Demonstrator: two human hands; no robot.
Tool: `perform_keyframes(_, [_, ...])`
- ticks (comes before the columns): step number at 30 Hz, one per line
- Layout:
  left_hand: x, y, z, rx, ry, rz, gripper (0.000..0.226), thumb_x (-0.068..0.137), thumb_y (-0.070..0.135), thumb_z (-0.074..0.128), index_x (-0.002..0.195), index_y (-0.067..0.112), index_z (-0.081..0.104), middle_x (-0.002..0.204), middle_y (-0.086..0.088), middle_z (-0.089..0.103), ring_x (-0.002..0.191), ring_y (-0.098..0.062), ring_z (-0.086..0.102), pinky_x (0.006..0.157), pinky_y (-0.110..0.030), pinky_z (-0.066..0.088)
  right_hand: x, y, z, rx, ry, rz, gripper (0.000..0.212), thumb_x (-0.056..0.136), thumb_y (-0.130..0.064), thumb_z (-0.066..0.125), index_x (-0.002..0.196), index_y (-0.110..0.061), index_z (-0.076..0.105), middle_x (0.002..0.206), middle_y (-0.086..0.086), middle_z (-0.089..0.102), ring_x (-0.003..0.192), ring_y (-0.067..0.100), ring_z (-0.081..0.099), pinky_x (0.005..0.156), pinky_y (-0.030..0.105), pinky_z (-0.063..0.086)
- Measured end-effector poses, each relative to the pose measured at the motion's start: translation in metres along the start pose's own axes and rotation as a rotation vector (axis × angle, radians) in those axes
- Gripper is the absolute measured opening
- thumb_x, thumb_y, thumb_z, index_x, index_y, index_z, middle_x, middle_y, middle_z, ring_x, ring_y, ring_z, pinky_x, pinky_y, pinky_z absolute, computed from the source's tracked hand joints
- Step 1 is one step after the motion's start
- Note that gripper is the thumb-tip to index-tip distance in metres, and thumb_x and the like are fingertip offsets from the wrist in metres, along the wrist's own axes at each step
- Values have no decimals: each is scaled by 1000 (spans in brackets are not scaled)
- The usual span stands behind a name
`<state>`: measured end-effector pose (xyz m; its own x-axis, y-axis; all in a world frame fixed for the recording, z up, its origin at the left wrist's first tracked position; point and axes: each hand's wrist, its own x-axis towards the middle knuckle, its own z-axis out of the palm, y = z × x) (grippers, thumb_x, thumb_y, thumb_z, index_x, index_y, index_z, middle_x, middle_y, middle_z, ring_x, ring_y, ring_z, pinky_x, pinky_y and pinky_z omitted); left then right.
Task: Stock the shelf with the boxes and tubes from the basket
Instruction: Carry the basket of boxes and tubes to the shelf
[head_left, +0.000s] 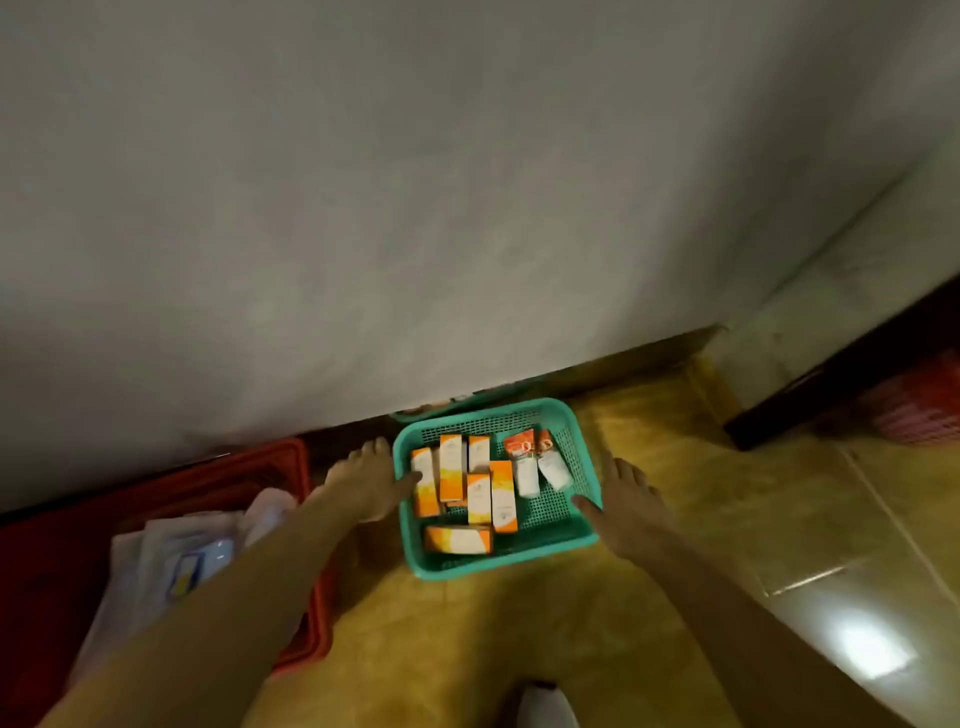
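A teal mesh basket (498, 564) sits on the yellow tiled floor close to a grey wall. Inside lie several orange-and-white boxes (451, 467) and two white tubes with orange tops (525, 470) at the right side. My left hand (363, 483) is on the basket's left wall, thumb hooked over the rim and fingers outside. My right hand (623, 499) is on the right wall the same way, thumb inside the rim. No shelf is in view.
A red crate (249, 467) holding clear plastic packets (171, 551) stands just left of the basket. Another teal rim (457, 402) peeks out behind it at the wall. Dark furniture (831, 384) and a red mesh basket (919, 410) are at the right.
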<state>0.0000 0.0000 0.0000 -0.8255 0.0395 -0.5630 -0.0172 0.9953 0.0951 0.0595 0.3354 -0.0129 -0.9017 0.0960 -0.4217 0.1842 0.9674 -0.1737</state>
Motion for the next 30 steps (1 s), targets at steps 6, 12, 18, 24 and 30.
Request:
perform_keyframes(6, [118,-2,95,-100,-63,-159,114,87,81,35,157,1,-5,165,-21,13,146,-39,30,114,-48,35,112,24,92,53,-19,73,86,94,-60,45,154,-8,11,160,13,20,145,33,23,110,50,34])
perform_keyframes(12, [180,-10,167,-320,-158,-288,148,60,100,41,153,6,-24,167,-18,-1,148,-40,26,115,-48,34,171,44,160,310,-62,184,97,92,-62,49,155,-7,-1,160,18,14,144,39,24,113,53,30])
perform_keyframes(18, [180,6,192,-325,34,-326,153,56,94,58,155,6,-20,161,-17,13,141,-38,36,105,-48,42,168,53,187,208,13,189,103,85,-64,58,155,-11,2,148,21,33,130,40,44,99,49,45])
perform_keyframes(24, [174,-7,186,-357,21,-254,149,60,87,66,156,12,-19,155,-15,21,134,-38,44,98,-47,48,147,51,197,110,22,195,111,80,-73,57,153,-9,4,139,19,44,116,37,59,84,41,51])
perform_keyframes(30, [140,-7,165,-304,28,-204,142,61,89,63,158,14,-11,148,-15,29,129,-36,48,89,-45,52,99,57,180,96,-6,251,105,79,-72,59,150,-7,16,137,20,49,113,36,61,82,41,53])
